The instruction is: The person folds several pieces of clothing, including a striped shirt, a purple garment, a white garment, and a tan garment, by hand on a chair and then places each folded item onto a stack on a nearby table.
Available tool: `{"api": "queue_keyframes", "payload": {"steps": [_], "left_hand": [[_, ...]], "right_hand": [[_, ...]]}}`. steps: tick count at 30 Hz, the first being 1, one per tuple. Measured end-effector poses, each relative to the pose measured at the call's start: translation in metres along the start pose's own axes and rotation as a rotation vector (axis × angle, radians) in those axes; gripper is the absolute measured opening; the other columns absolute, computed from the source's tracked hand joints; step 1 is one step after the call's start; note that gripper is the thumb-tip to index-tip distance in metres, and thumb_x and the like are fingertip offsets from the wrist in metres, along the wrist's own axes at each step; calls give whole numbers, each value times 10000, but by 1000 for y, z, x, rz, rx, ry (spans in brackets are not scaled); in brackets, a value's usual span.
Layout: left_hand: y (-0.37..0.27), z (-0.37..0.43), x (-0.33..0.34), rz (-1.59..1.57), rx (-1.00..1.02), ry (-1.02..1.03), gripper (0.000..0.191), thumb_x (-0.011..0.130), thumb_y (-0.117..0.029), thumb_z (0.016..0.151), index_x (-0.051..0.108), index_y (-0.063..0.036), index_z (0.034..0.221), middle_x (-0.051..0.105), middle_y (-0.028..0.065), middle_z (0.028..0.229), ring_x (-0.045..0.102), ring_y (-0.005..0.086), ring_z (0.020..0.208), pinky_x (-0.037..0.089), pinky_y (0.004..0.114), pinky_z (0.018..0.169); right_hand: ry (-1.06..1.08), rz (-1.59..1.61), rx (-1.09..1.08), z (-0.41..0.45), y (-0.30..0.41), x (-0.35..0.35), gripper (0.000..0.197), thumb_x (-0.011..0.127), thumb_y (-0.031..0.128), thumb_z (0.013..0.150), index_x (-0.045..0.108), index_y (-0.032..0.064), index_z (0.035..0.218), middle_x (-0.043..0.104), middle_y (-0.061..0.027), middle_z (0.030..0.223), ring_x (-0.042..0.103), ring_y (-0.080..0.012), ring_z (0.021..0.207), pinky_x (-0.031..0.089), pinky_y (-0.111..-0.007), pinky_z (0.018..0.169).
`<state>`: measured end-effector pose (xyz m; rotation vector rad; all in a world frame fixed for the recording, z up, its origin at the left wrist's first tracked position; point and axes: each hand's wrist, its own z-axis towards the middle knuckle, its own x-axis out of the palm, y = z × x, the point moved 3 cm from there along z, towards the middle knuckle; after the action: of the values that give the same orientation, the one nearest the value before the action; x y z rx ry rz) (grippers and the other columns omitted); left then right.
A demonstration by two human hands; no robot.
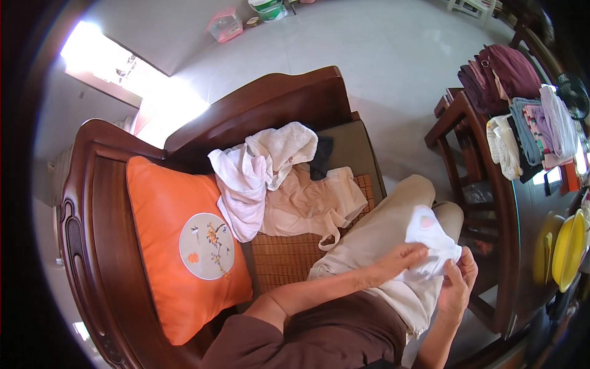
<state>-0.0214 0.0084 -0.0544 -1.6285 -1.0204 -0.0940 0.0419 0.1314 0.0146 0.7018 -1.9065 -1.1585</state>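
Note:
A small white fabric garment (pixel 431 235) with a pale pink patch is held over my lap. My left hand (pixel 402 260) pinches it on the near left side, fingers curled into the fabric. At its right edge my right hand (pixel 462 274) grips it between thumb and fingers. Part of the garment hangs below my left hand, over my beige trousers (pixel 368 235). Beside my leg on the seat lies a crumpled beige strapped undergarment (pixel 309 203). Against it rest a whitish garment (pixel 242 189), a cream, towel-like cloth (pixel 286 147) and a dark cloth (pixel 321 159).
An orange cushion (pixel 184 295) leans on the carved wooden sofa back (pixel 115 221). A woven mat (pixel 288 251) covers part of the seat. To the right, a dark table (pixel 530 230) bears stacked folded clothes (pixel 530 120), a small fan (pixel 573 94) and a yellow basin (pixel 568 251).

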Motion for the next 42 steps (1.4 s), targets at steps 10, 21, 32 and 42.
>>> {"api": "queue_keyframes", "payload": {"steps": [10, 21, 32, 42], "left_hand": [[-11, -4, -6, -492, -76, -353, 265, 540, -279, 949, 569, -82, 1123, 611, 3, 1038, 587, 97, 921, 493, 283, 795], [18, 20, 1, -382, -32, -542, 298, 558, -324, 939, 580, -32, 996, 531, -33, 843, 513, 65, 746, 443, 221, 677], [46, 21, 9, -626, 294, 32, 271, 485, -315, 964, 529, -87, 1103, 542, -37, 946, 496, 63, 819, 429, 226, 750], [28, 19, 12, -337, -226, -531, 209, 431, -212, 938, 536, -69, 1047, 554, 16, 917, 540, 96, 777, 456, 281, 596]], "right_hand": [[-196, 95, 46, 5, -46, -6, 128, 562, 149, 927, 595, 49, 854, 581, 42, 807, 512, -30, 744, 398, -194, 657], [-430, -324, -254, 6, -44, 15, 242, 570, 146, 914, 547, 69, 686, 506, 8, 593, 501, -77, 544, 397, -288, 491], [66, -1124, -900, 15, -55, 25, 338, 665, 163, 810, 446, 76, 567, 429, -130, 520, 446, -285, 404, 343, -377, 413], [18, -1039, -926, 19, -22, 50, 286, 654, 182, 797, 452, 94, 615, 442, -94, 550, 467, -288, 462, 333, -363, 407]]}}
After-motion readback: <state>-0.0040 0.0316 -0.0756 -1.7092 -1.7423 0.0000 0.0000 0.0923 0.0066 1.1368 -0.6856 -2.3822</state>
